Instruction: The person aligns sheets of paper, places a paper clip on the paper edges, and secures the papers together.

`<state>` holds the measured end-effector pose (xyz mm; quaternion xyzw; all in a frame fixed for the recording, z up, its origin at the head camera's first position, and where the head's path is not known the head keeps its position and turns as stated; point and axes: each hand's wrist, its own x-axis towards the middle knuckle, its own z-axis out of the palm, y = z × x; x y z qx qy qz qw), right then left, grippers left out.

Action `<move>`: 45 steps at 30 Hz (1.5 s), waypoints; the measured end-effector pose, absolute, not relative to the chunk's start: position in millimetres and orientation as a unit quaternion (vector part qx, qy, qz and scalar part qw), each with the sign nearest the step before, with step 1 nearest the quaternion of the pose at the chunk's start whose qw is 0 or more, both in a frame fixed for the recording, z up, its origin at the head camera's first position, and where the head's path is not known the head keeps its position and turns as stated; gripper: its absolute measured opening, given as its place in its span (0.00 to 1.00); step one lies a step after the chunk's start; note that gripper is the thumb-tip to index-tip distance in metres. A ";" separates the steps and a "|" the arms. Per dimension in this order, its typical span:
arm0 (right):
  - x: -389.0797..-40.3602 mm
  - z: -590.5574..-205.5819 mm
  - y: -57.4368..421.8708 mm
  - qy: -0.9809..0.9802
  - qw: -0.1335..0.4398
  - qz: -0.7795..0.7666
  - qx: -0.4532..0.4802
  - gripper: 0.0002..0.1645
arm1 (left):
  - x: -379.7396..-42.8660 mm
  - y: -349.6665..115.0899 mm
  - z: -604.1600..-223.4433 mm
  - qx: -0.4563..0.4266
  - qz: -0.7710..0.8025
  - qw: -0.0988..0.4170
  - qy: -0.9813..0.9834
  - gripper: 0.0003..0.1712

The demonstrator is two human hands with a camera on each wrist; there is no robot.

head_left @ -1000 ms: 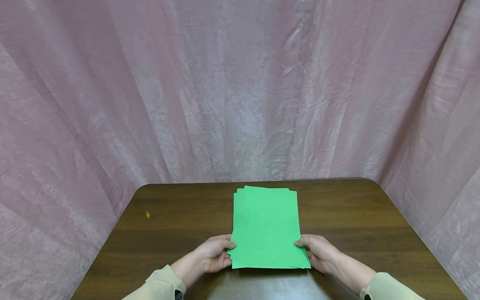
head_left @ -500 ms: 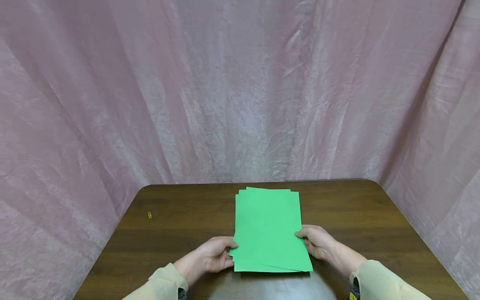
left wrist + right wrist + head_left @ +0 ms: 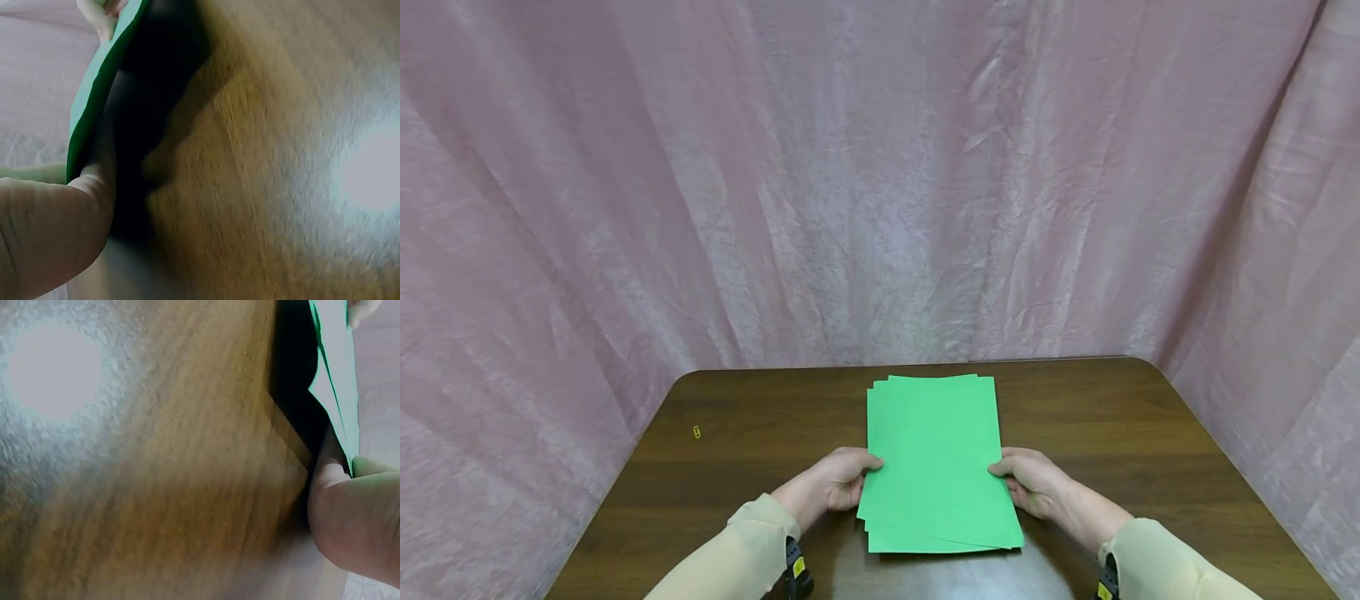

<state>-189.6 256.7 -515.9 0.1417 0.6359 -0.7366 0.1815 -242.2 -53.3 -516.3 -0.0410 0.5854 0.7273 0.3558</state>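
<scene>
Sheets of green paper (image 3: 932,450) lie between the two hands, gathered into one loose stack but not squared. The left hand (image 3: 838,479) pinches the stack's left edge, thumb on top and the other fingers going underneath; the right hand (image 3: 1033,483) grips the right edge in the same way, across from the left fingertips. Both sets of fingers are clamped on the paper, though how far they curl below it is hidden.

Judging by how things lie, the gathering and gripping are done: no loose sheet shows outside the fingers' hold. The wrist views show a dark gap under the part nearest the fingers, so that part is raised off the wooden table (image 3: 1112,425); whether the far end, beyond the fingertips, touches it I cannot tell.

What seems left is the evenness of the edges. Beyond the fingers, the far corners step out in layers; on the person's side of the fingers, the lower edges fan at a slant, and the right wrist view shows layers parting just above the right fingers. A yellow paper clip (image 3: 697,432) lies well apart from the left fingers, farther out to their left, touched by neither hand.
</scene>
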 end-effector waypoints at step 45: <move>-214.7 -492.2 251.8 0.709 0.121 -0.687 0.107 0.27 | -249.7 -63.6 -506.9 0.019 0.695 0.294 0.656 0.18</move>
